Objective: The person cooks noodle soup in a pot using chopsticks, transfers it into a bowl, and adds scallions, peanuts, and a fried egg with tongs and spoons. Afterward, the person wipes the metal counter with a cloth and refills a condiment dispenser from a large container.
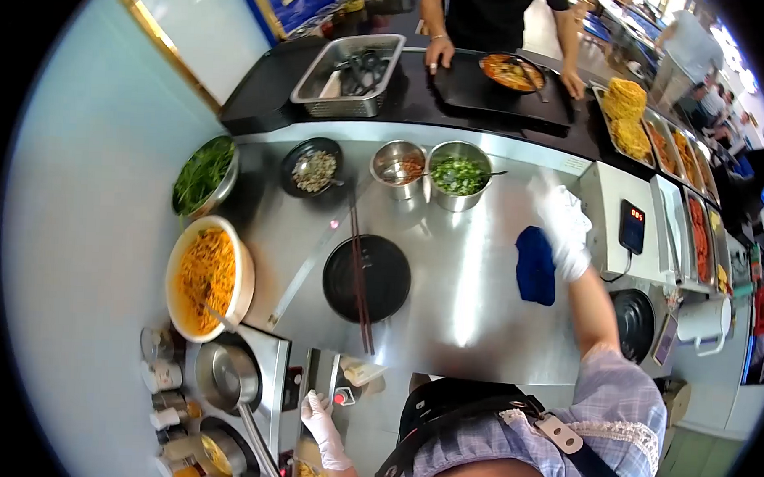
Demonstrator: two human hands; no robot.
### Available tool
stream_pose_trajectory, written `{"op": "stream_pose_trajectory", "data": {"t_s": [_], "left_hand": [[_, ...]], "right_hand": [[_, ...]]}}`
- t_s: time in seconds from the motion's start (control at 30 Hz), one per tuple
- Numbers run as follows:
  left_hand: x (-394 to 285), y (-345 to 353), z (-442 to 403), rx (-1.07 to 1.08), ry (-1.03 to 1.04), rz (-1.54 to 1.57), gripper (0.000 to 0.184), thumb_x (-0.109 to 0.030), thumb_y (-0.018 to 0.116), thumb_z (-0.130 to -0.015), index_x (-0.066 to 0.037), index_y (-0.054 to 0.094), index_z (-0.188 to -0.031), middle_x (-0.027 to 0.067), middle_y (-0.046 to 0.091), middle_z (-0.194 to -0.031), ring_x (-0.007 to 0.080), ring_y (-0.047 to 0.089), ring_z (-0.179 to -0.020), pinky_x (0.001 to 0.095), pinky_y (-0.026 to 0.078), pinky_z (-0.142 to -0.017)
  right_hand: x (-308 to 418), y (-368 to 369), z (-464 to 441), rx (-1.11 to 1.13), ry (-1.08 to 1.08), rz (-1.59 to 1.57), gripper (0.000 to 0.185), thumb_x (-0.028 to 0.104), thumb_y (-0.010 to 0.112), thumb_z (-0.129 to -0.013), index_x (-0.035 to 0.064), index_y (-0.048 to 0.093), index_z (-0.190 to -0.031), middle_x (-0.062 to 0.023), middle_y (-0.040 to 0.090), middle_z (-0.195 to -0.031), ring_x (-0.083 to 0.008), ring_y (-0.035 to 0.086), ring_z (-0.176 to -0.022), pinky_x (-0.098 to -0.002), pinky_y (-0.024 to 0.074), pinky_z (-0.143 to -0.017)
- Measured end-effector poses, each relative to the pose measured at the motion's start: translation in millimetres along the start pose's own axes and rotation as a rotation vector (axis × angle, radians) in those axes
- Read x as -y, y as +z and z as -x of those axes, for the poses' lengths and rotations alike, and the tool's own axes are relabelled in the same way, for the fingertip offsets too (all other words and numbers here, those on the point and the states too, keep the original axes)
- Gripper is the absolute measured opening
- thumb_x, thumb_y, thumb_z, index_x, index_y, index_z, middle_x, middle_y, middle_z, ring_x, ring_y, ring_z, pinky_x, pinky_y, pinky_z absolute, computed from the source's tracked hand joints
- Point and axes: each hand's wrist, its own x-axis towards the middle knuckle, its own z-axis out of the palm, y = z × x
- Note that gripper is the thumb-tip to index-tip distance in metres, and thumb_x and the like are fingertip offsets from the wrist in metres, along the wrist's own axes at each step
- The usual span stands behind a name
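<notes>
Blue cloth (pixel 535 266) – near right hand (pixel 563 228), 2 chopsticks (pixel 360 280) across plate (pixel 389 281)

A lane ran over the counter (pixel 455 325) between the plate (pixel 387 279) and the blue cloth (pixel 535 269), 2 chopsticks (pixel 362 281) lay across the plate, 2 pots (pixel 457 205) stood beyond, a white box (pixel 603 211) blocked the right hand's (pixel 566 232) right side

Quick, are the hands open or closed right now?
Left hand: can't tell; nothing visible in it.
Right hand: too blurred to tell.
</notes>
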Motion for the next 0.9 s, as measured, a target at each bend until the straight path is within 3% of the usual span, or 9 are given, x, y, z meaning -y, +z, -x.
{"op": "stream_pose_trajectory", "data": {"t_s": [0.1,0.17,0.23,0.27,0.53,0.57,0.67,0.73,0.9], "left_hand": [[2,-11,23,0.004,-0.006,-0.002,0.045,-0.036,0.056,-0.094,0.002,0.054,-0.117,0.013,0.063,-0.101,0.0207,0.062,-0.089,0.0348,0.05,-0.078],[9,-21,38,-0.044,-0.001,0.023,0.044,-0.036,0.056,-0.094,0.002,0.055,-0.116,0.0124,0.064,-0.1,0.0195,0.062,-0.088,0.0331,0.05,-0.078],[7,-29,55,-0.104,0.012,0.085,0.036,-0.032,0.055,-0.095,0.001,0.059,-0.109,0.0062,0.062,-0.092,0.0135,0.057,-0.079,0.028,0.047,-0.072],[10,-36,62,-0.128,0.027,0.117,0.031,-0.029,0.054,-0.096,0.0,0.062,-0.103,0.0003,0.06,-0.084,0.0084,0.053,-0.073,0.0243,0.044,-0.066],[60,-158,93,-0.557,0.063,0.193,0.028,-0.025,0.054,-0.096,0.0,0.065,-0.091,0.0001,0.054,-0.061,0.0088,0.05,-0.056,0.024,0.043,-0.057],[52,-173,104,-0.671,0.102,0.075,0.026,-0.024,0.054,-0.096,0.0,0.064,-0.092,0.0024,0.057,-0.066,0.0104,0.053,-0.061,0.0246,0.044,-0.059],[79,-250,95,-1.06,0.413,-0.333,0.027,-0.023,0.058,-0.092,0.001,0.062,-0.104,0.0137,0.062,-0.09,0.0215,0.06,-0.08,0.0326,0.048,-0.071],[80,-313,96,-1.143,0.352,-0.932,0.042,-0.026,0.062,-0.089,-0.001,0.055,-0.121,0.0214,0.058,-0.109,0.0328,0.059,-0.096,0.0413,0.047,-0.081],[114,-416,80,-0.719,-0.018,-0.98,0.064,-0.04,0.069,-0.08,-0.001,0.051,-0.127,0.0246,0.061,-0.108,0.0371,0.062,-0.095,0.0427,0.049,-0.081]], "right_hand": [[61,-84,-129,0.128,0.312,-0.612,0.014,0.009,0.051,-0.084,-0.0006,0.061,-0.087,-0.0104,0.06,-0.074,-0.0223,0.058,-0.072,-0.035,0.0476,-0.062],[2,-76,-198,0.086,0.341,-0.868,0.027,0.021,0.046,-0.097,0.001,0.06,-0.108,-0.0123,0.068,-0.096,-0.0207,0.064,-0.092,-0.0322,0.0499,-0.086],[47,-70,-201,0.052,0.309,-0.974,0.036,0.023,0.045,-0.098,0.0004,0.054,-0.125,-0.0132,0.063,-0.117,-0.0215,0.062,-0.102,-0.0307,0.0474,-0.093],[-4,-44,-236,0.17,0.231,-0.98,0.04,0.026,0.045,-0.1,0.0015,0.052,-0.13,-0.0099,0.063,-0.116,-0.0176,0.061,-0.102,-0.0293,0.0468,-0.092],[305,8,4,0.767,-0.147,-0.707,0.033,0.023,0.052,-0.096,-0.0025,0.062,-0.115,-0.0056,0.064,-0.099,-0.0114,0.059,-0.089,-0.0237,0.0448,-0.084],[352,-3,35,0.892,-0.174,-0.647,0.028,0.015,0.055,-0.093,-0.0027,0.063,-0.112,-0.0054,0.066,-0.101,-0.0133,0.06,-0.091,-0.0237,0.0448,-0.084],[397,34,101,0.883,-0.815,-0.488,0.025,0.012,0.064,-0.086,0.001,0.064,-0.109,-0.0169,0.067,-0.097,-0.0279,0.065,-0.087,-0.0323,0.0504,-0.08],[434,46,138,0.925,-0.969,-0.489,0.025,0.012,0.063,-0.085,0.001,0.064,-0.108,-0.018,0.066,-0.095,-0.0327,0.064,-0.084,-0.0349,0.0516,-0.075],[489,63,224,1.121,-0.824,-0.43,0.025,0.018,0.061,-0.088,0.003,0.065,-0.108,-0.0165,0.067,-0.095,-0.0289,0.067,-0.081,-0.0331,0.0535,-0.072]]}}
